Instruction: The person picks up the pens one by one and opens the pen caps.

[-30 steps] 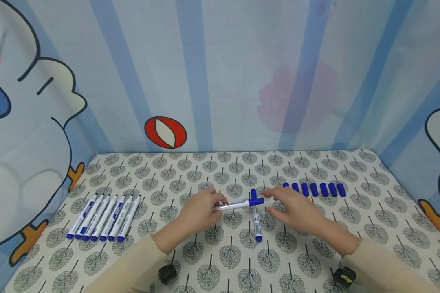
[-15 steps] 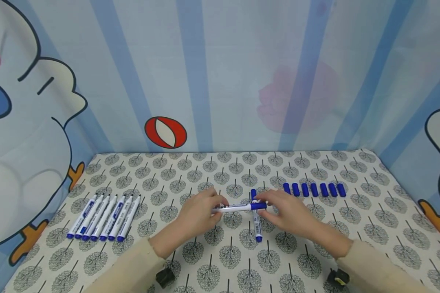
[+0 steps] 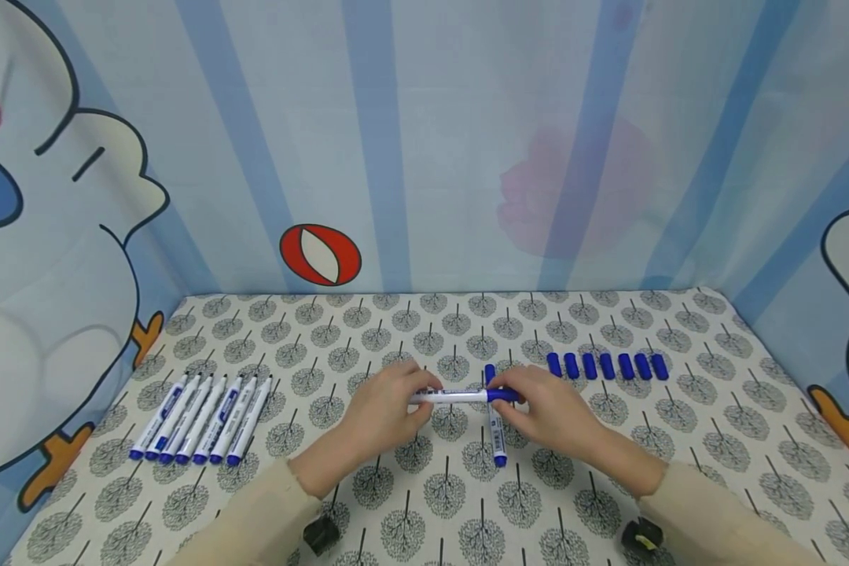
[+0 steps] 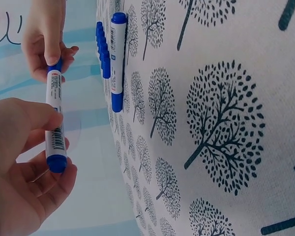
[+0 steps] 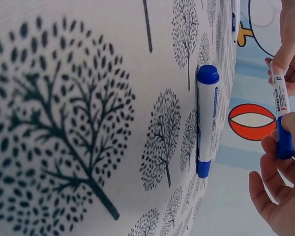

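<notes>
A white marker (image 3: pixel 460 397) with a blue cap (image 5: pixel 284 140) is held level above the table between both hands. My left hand (image 3: pixel 389 405) grips the barrel near its blue tail end (image 4: pixel 56 163), thumb on one side and fingers on the other. At the other end, my right hand (image 3: pixel 548 405) pinches the cap between thumb and fingers. The cap sits on the barrel. Below the held marker lies a second capped marker (image 3: pixel 497 436), its cap pointing away from me; the held one crosses over it in the head view.
On the left lies a slanted row of several uncapped white markers (image 3: pixel 201 420), tips pointing away. Several loose blue caps (image 3: pixel 607 366) stand in a row at the back right. The tree-patterned cloth (image 3: pixel 354 519) covers the table up to a printed curtain (image 3: pixel 439 157).
My right hand has moved left from beside the marker and now pinches its cap. The left hand keeps its grip, with the marker turned to nearly level.
</notes>
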Action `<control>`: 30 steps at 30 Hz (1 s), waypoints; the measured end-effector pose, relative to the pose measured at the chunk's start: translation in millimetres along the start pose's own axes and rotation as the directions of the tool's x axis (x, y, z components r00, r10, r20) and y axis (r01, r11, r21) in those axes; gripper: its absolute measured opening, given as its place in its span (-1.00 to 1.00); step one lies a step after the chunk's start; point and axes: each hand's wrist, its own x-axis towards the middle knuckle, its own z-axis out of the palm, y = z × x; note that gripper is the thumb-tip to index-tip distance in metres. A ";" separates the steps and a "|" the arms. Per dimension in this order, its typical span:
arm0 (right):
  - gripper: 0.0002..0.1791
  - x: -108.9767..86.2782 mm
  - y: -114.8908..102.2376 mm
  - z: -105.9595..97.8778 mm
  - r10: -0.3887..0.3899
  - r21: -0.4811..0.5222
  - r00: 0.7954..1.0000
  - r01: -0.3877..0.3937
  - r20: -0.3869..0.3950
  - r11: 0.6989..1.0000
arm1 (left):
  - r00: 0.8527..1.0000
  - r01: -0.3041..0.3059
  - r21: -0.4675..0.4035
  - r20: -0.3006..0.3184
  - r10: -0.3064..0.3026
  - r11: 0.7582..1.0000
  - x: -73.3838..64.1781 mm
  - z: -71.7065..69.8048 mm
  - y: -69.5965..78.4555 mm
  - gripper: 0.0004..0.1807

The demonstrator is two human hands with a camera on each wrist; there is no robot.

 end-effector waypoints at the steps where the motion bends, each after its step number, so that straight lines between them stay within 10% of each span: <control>1: -0.82 0.2 0.0 -0.1 0.008 0.004 1.000 -0.008 0.003 1.000 | 1.000 0.006 0.002 0.001 -0.006 1.000 0.6 0.3 -0.3 -0.75; 11: -0.83 1.2 -0.2 1.0 0.007 0.022 1.000 -0.006 -0.004 1.000 | 1.000 0.011 -0.005 0.026 -0.011 1.000 2.4 -0.4 -2.1 -0.80; 30: -0.86 0.4 1.2 1.8 -0.080 -0.014 0.997 0.080 -0.007 0.997 | 0.982 -0.177 0.055 -0.060 0.181 0.983 -1.1 0.4 -6.8 -0.80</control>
